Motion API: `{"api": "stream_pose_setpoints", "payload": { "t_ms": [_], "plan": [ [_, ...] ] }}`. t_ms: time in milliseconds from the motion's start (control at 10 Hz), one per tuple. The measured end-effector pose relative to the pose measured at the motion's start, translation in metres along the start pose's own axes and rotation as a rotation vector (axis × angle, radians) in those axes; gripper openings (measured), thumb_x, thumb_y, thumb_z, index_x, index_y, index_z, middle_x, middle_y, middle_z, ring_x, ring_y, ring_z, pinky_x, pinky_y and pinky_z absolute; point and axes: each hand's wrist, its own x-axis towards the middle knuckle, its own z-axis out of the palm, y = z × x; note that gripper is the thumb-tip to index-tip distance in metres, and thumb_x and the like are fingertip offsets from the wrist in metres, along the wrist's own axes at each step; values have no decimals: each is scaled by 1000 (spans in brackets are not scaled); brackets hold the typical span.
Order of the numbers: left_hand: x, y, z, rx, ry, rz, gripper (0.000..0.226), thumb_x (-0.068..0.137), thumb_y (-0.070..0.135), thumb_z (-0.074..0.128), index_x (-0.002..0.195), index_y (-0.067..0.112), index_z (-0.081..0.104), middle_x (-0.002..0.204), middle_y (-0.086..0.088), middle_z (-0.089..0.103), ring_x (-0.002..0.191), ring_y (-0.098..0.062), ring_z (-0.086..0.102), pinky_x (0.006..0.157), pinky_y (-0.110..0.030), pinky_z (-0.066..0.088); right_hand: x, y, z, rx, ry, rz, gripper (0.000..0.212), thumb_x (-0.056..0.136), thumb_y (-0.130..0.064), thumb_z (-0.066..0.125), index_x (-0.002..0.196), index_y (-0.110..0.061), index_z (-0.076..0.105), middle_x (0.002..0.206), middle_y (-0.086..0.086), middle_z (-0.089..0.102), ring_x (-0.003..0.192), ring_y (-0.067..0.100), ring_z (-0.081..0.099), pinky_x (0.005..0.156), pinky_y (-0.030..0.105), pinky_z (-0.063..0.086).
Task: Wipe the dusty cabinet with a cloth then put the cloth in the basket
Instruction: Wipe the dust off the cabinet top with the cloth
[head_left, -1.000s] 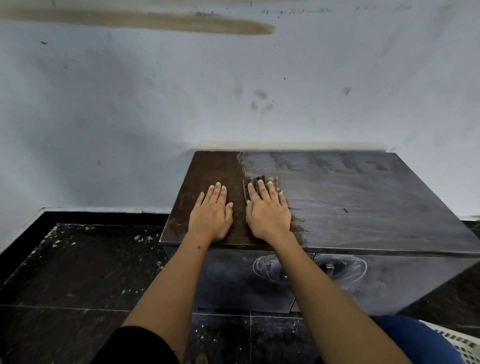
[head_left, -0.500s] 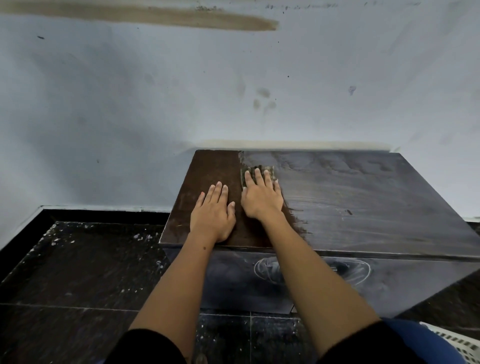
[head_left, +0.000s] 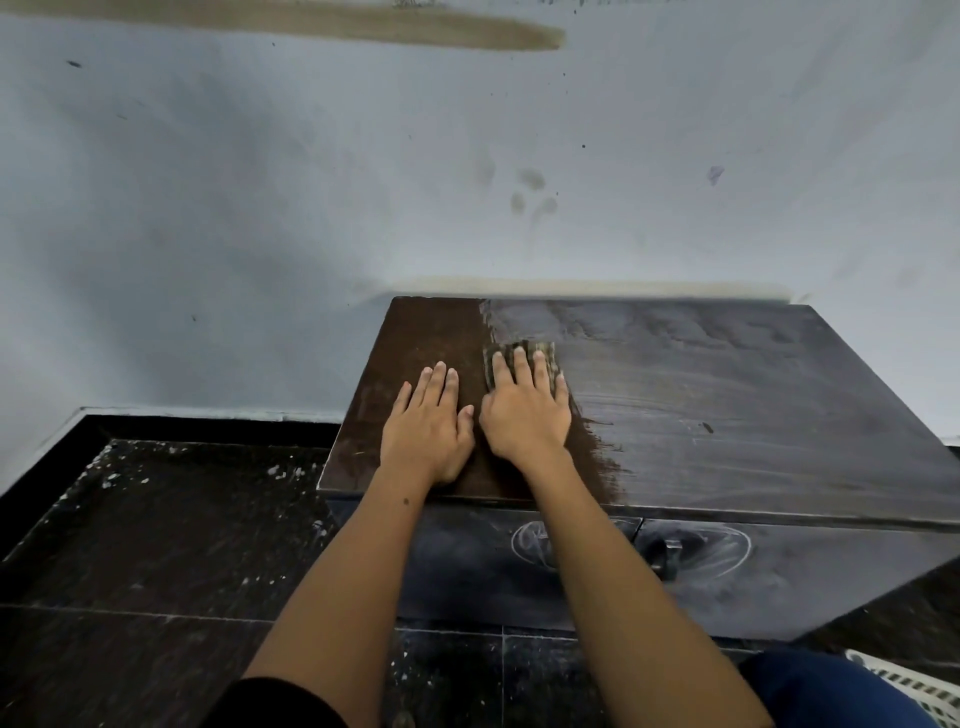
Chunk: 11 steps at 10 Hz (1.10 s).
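I log the right hand (head_left: 524, 415), fingers spread, pressing the small grey-green cloth (head_left: 519, 349) onto the dark wooden cabinet (head_left: 727, 405) top, left of centre. Left hand (head_left: 426, 426) rests flat beside it on the wiped strip.

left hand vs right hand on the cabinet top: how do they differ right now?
The left hand lies bare on the wood; the right hand presses a cloth under its fingers. The left hand rests on the wiped dark-brown strip of the cabinet; the right hand sits at the edge of the grey dusty part. The right hand reaches slightly farther toward the wall. Both lie flat, palm down, fingers straight.
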Motion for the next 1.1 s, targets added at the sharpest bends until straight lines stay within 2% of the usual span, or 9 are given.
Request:
{"api": "stream_pose_setpoints", "payload": {
  "t_ms": [200, 300, 400, 500, 700, 800, 900, 1000, 1100],
  "plan": [
    [0, 1, -1, -8, -9, -7, 56, 101, 36, 17, 151, 13, 6, 160, -3, 0, 146, -14, -4, 118, -33, -2, -29, 8, 4, 18, 59, -12, 54, 100, -34, 25, 152, -25, 11, 160, 1, 4, 147, 19, -3, 119, 42, 3],
    [0, 0, 0, -4, -13, -8, 57, 101, 37, 17, 151, 12, 5, 159, -4, -2, 146, -15, -4, 119, -34, -2, -88, 9, 14, -46, 246, -34, 49, 94, -28, 40, 143, -22, 39, 151, 5, 35, 141, 23, 30, 110, 45, 30],
    [2, -1, -2, -24, -40, -17, 58, 101, 37, 17, 151, 11, 3, 159, -4, -4, 146, -14, -6, 118, -33, -3, -79, 10, 9, -49, 225, -34, 49, 96, -25, 36, 145, -25, 36, 153, 1, 32, 142, 22, 27, 110, 45, 26],
    [4, 1, -3, -49, -67, -37, 57, 102, 37, 15, 151, 11, 2, 159, -3, -4, 146, -13, -6, 118, -33, -4, -26, 7, 0, -6, 72, -67, 53, 100, -30, 29, 151, -27, 15, 160, -1, 8, 147, 18, 2, 118, 42, 8],
    [1, 7, -4, 29, -5, -38, 58, 100, 36, 20, 151, 10, 9, 159, -6, 6, 147, -18, 3, 118, -36, 5, -24, 8, 2, 8, 47, -61, 50, 101, -31, 26, 150, -28, 17, 159, -1, 9, 147, 17, 1, 119, 41, 5],
    [7, 8, -12, 82, 3, -15, 59, 98, 37, 25, 149, 8, 18, 157, -8, 16, 144, -22, 15, 115, -39, 16, -85, 15, 13, -8, 207, -90, 46, 98, -29, 29, 143, -29, 39, 153, -2, 31, 143, 17, 24, 114, 41, 22],
    [10, 7, -12, 103, 44, -1, 58, 98, 38, 25, 147, 8, 23, 154, -9, 24, 141, -23, 22, 111, -38, 21, -102, 17, 11, 7, 227, -70, 48, 93, -30, 28, 133, -27, 53, 143, -1, 47, 135, 20, 40, 107, 42, 34],
    [10, 6, -3, 46, 42, -14, 57, 100, 36, 21, 150, 8, 15, 157, -9, 14, 145, -21, 10, 117, -35, 7, -51, 14, 4, 49, 91, -69, 47, 102, -31, 22, 149, -30, 21, 159, -4, 13, 147, 16, 4, 118, 39, 6],
    [14, 4, 1, 11, 6, -16, 58, 101, 36, 17, 151, 8, 7, 159, -6, 2, 147, -17, -3, 119, -34, -2, 18, 8, 0, 14, 66, -63, 51, 101, -32, 24, 151, -27, 16, 160, -1, 7, 147, 18, -1, 119, 42, 2]
  ]
}}
